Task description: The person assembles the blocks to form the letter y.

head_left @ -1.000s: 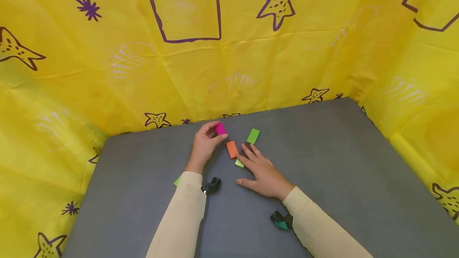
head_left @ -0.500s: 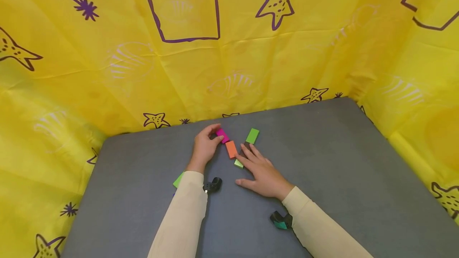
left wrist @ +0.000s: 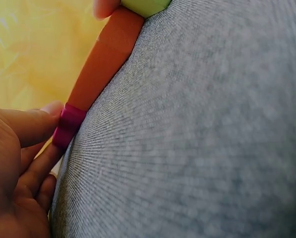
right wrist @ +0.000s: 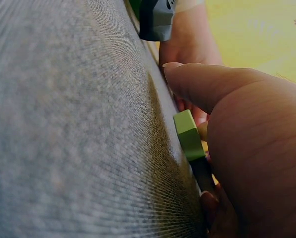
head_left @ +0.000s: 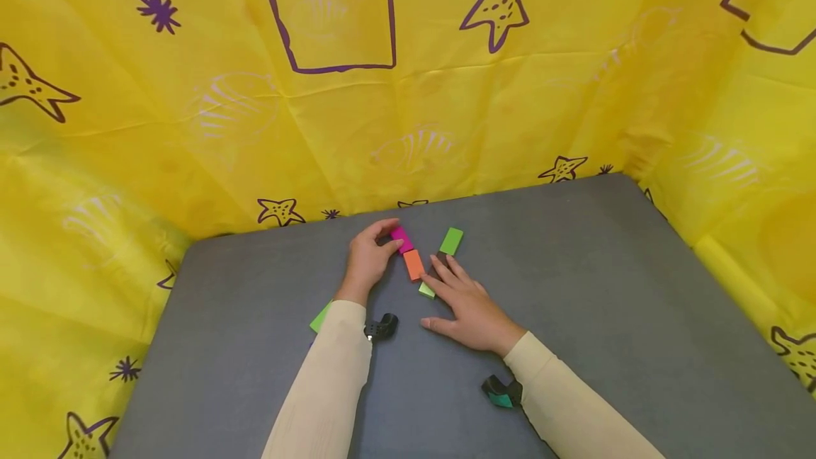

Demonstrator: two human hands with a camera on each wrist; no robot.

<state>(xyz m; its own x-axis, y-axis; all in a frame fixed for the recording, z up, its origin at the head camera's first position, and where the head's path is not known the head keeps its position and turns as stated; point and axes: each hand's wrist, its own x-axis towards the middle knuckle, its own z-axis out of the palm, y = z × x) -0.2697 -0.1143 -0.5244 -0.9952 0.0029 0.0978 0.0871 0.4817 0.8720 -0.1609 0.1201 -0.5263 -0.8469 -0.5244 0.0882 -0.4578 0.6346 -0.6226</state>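
Observation:
My left hand [head_left: 366, 261] pinches a magenta block [head_left: 401, 238] between thumb and fingers. One end of that block meets the far end of an orange block [head_left: 414, 265], and the left wrist view shows the magenta [left wrist: 69, 125] and orange [left wrist: 108, 57] pieces end to end. Fingers spread, my right hand [head_left: 470, 307] rests over a second row, its fingertips at a dark brown block [head_left: 441, 258] and by the orange block's near end. This row has a bright green block [head_left: 452, 241] at the far end and a light green block [head_left: 426, 291] at the near end, partly covered.
Another green block [head_left: 321, 317] lies beside the left sleeve [head_left: 325, 381], which partly hides it. A sliver of blue shows just below it. A yellow patterned cloth [head_left: 421, 105] hangs behind the grey table [head_left: 574, 289].
My left hand has brought the magenta block nearer and slightly right, closing the gap to the orange block. My right hand has stayed in place.

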